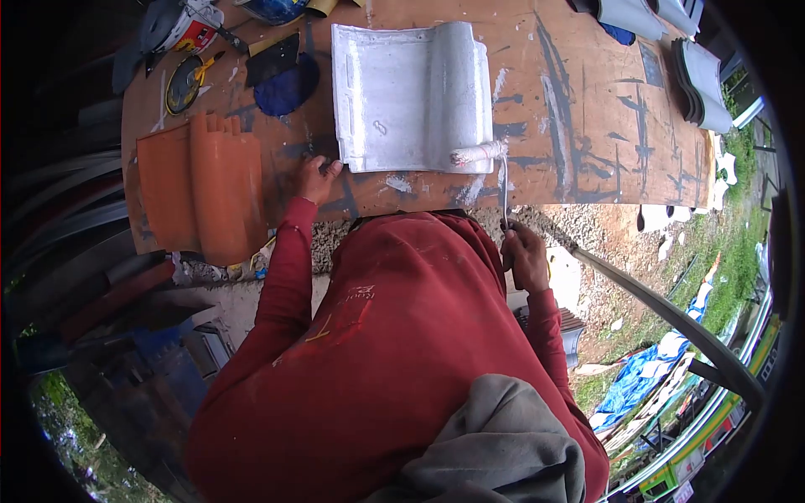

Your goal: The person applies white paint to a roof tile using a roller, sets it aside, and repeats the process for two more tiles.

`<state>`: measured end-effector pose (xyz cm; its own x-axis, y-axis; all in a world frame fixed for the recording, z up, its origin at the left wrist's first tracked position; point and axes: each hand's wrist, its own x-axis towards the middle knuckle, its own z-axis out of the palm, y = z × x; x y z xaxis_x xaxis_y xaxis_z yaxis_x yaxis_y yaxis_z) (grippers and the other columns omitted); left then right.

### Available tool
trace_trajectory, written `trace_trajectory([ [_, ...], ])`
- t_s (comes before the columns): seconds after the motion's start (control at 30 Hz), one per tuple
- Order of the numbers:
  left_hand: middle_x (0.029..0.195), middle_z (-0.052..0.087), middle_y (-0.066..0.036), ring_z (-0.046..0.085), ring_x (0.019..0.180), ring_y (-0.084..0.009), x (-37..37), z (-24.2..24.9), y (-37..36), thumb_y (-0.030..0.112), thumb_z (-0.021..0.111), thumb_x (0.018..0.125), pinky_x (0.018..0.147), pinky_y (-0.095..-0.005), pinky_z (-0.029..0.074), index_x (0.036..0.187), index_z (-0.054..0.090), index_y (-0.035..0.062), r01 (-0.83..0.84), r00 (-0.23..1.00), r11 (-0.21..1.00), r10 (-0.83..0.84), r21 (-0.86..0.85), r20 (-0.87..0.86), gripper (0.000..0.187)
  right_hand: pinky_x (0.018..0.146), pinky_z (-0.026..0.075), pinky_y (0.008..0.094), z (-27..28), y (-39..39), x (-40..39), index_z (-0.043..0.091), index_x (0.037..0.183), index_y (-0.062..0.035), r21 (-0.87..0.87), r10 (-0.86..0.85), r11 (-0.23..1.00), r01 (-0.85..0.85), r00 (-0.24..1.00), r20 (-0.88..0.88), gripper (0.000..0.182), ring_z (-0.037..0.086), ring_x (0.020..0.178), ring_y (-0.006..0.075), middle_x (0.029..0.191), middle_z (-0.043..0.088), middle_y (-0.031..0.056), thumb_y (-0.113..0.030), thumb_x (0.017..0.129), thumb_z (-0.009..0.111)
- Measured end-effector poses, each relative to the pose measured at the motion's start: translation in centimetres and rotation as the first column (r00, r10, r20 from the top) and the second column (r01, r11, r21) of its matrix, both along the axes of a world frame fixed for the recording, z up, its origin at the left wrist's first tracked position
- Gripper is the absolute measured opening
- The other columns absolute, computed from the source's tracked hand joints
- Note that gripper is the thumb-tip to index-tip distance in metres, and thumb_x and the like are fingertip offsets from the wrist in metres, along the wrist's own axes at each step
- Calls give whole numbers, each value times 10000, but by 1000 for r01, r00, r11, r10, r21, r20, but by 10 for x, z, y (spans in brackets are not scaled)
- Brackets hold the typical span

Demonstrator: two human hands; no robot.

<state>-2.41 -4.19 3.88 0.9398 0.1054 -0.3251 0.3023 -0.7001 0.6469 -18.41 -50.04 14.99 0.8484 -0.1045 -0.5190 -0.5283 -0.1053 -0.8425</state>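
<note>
A roof tile (394,96) coated in white paint lies on the plywood table (587,126). My right hand (526,258) grips the thin handle of a paint roller, just off the table's near edge. The white roller head (478,154) rests on the tile's near right corner. Fingers spread, my left hand (317,178) presses on the table, its fingertips at the tile's near left corner. Both arms are in red sleeves.
Unpainted orange tiles (201,189) are stacked at the table's left end. A dark blue dish (287,88), a black scraper (272,57) and a yellow-black tool (184,84) lie behind my left hand. Grey painted tiles (703,84) stand at far right. Gravel and grass lie below.
</note>
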Motion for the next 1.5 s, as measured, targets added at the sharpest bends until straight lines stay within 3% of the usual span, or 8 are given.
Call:
trace_trajectory([
  [0.3,1309,648,-269,640,1221,-374,33,41,5,540,874,737,1018,-426,512,1374,586,-30,143,989,988,-140,59,-57,902,553,490,330,37,16,160,701,1195,13,-354,212,925,-139,961,177,320,610,593,144,737,653,90,-218,994,610],
  [0.57,956,735,-261,747,926,-348,34,82,-5,537,907,671,834,-432,584,1356,609,-13,144,987,974,-129,174,-95,928,849,549,418,135,-5,311,737,1052,18,-768,805,326,-551,587,-80,221,727,922,346,987,751,201,-122,980,582],
  [0.6,956,735,-261,747,926,-348,32,84,-5,537,907,671,834,-432,584,1356,609,-13,139,987,978,-123,157,-105,928,714,569,396,118,-14,340,737,1046,17,-783,892,261,-564,451,-28,219,725,754,297,882,744,174,-107,973,572],
  [0.73,941,728,-265,738,914,-372,35,84,-2,508,923,649,822,-440,583,1276,661,-5,105,993,987,-97,118,-72,852,407,446,302,123,56,398,746,1049,-25,-589,759,249,-769,532,-374,195,540,435,121,625,584,49,-129,974,599],
  [1.0,892,724,-244,726,880,-397,19,55,-6,442,944,597,764,-466,580,1164,713,8,1,990,991,-19,130,140,750,510,459,295,82,104,439,732,1073,-13,-411,863,334,-848,451,-229,237,523,512,111,634,559,19,-210,1005,620],
  [1.13,828,714,-234,725,841,-396,25,55,-3,421,948,586,729,-475,573,1107,724,5,32,987,992,-50,120,154,703,788,552,362,131,83,439,751,1001,4,-620,843,25,-785,349,-408,225,718,827,274,875,741,175,-150,928,605],
  [1.3,797,708,-235,725,804,-398,37,65,1,411,953,574,709,-476,572,1076,724,3,87,993,992,-93,90,69,687,367,412,277,166,37,444,752,959,-42,-587,704,200,-785,532,-471,205,511,454,110,594,568,42,-198,938,621],
  [1.5,786,709,-225,725,793,-395,36,44,3,407,955,565,701,-467,578,1063,722,7,97,989,990,-107,98,102,680,380,438,280,140,37,474,736,926,-25,-548,731,218,-808,507,-457,249,519,418,112,578,561,35,-235,948,604],
])
